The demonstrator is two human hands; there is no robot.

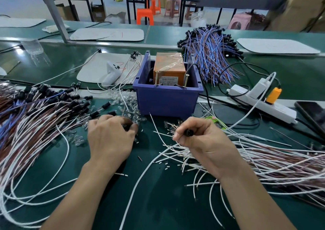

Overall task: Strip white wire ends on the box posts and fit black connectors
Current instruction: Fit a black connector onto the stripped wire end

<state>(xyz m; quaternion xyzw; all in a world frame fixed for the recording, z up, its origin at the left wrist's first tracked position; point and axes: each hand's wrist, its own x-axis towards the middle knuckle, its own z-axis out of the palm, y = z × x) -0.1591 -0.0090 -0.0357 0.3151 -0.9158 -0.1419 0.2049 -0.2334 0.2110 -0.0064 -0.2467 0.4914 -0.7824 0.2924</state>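
Note:
A blue plastic box stands at the middle of the green bench, with an orange block inside and two screw posts, the left post and the right post, at its front rim. My right hand pinches a black connector above a heap of loose white and brown wires. My left hand lies palm down in front of the box, its fingertips curled over small clear bulbs and a dark piece; what it holds is hidden.
Finished wires with black connectors pile at the left. A blue and brown wire bundle lies behind the box. A white power strip with an orange plug and a phone sit at the right. Cut insulation bits dot the mat.

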